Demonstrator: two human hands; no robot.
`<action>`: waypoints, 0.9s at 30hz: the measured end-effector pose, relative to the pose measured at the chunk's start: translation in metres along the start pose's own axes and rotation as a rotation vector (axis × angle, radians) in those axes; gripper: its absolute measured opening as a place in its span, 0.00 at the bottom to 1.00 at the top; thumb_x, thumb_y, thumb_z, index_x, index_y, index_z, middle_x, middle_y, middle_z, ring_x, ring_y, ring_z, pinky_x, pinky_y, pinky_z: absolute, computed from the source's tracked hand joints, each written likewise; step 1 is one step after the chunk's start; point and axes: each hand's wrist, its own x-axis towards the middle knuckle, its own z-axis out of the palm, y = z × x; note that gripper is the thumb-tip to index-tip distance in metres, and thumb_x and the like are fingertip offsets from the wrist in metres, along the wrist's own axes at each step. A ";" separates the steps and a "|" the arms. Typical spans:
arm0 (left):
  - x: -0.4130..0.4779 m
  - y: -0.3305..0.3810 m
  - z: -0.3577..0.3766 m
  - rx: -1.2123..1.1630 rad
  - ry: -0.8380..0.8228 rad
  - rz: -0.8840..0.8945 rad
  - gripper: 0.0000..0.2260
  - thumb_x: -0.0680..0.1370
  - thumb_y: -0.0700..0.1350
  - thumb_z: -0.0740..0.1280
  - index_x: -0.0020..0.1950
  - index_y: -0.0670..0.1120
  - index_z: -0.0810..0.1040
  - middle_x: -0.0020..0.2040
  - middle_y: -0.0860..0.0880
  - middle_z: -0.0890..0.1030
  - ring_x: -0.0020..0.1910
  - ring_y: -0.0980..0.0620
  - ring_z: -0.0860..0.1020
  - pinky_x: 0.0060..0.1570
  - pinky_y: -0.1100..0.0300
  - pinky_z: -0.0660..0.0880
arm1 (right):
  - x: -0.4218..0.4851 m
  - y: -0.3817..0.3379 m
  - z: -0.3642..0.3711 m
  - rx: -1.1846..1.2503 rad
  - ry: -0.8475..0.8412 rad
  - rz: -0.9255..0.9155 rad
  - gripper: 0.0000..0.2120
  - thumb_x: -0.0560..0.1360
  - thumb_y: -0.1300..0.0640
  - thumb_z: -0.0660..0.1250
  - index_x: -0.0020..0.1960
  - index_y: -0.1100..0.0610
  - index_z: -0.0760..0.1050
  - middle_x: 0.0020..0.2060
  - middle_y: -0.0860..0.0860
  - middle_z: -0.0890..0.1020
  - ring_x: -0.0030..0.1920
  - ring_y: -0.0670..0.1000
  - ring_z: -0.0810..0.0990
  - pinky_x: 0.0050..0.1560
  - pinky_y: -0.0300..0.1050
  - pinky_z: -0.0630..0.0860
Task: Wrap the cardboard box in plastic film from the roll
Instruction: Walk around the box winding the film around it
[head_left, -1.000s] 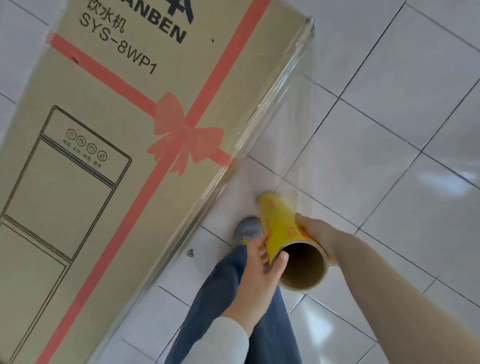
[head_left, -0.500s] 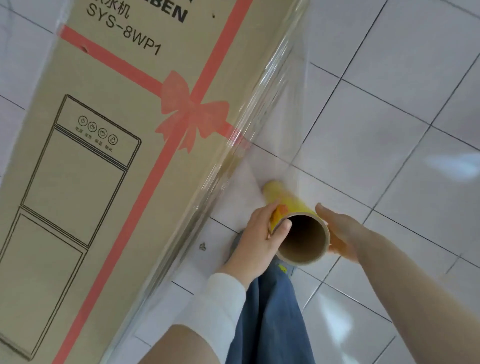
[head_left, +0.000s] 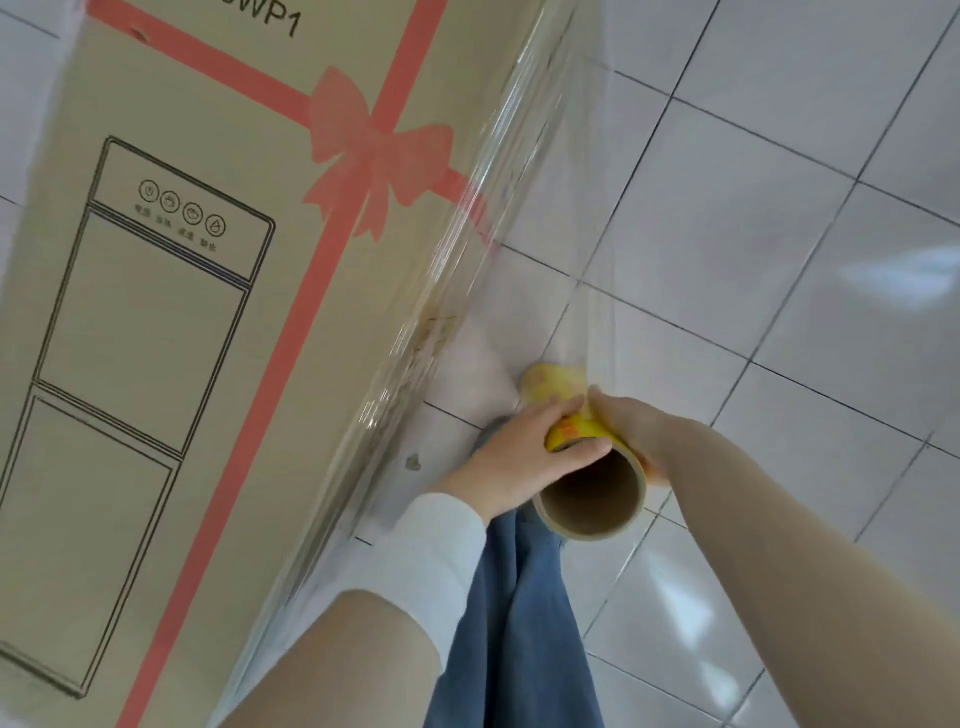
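A tall cardboard box (head_left: 171, 322) with a printed pink ribbon and a line drawing of a dispenser fills the left. Clear plastic film (head_left: 524, 228) stretches from the box's right edge down to a yellow roll (head_left: 576, 431) with a brown cardboard core, its open end toward me. My left hand (head_left: 519, 457) grips the roll from the left, thumb across its rim. From the right, my right hand (head_left: 634, 426) holds the roll's far side. The film bunches in folds along the box's corner.
White floor tiles (head_left: 779, 260) with dark grout lines spread to the right. My leg in blue jeans (head_left: 514, 623) and a grey shoe tip sit just below the roll, close to the box's base.
The view shifted so the box sits larger and lower. Both hands and the roll moved closer to the box's corner, and my right hand closed back onto the roll.
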 end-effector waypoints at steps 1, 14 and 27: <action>0.001 -0.002 -0.001 0.058 0.035 0.011 0.29 0.75 0.61 0.62 0.73 0.54 0.62 0.73 0.53 0.64 0.70 0.55 0.63 0.69 0.59 0.59 | 0.002 0.003 -0.003 0.012 0.017 -0.009 0.23 0.81 0.44 0.54 0.60 0.62 0.71 0.50 0.61 0.79 0.48 0.60 0.79 0.50 0.52 0.78; -0.074 -0.067 0.052 -0.444 0.180 -0.155 0.16 0.77 0.49 0.64 0.61 0.49 0.63 0.53 0.60 0.75 0.52 0.68 0.75 0.46 0.78 0.70 | 0.002 0.079 0.030 0.173 0.081 -0.035 0.26 0.80 0.43 0.57 0.74 0.53 0.62 0.62 0.58 0.75 0.52 0.58 0.78 0.52 0.50 0.76; -0.081 -0.087 0.028 -0.049 0.153 -0.021 0.33 0.69 0.66 0.63 0.70 0.52 0.66 0.68 0.52 0.71 0.67 0.56 0.69 0.68 0.59 0.65 | 0.000 0.115 0.054 0.185 0.118 -0.064 0.23 0.81 0.45 0.56 0.74 0.50 0.61 0.65 0.56 0.73 0.54 0.58 0.77 0.55 0.51 0.74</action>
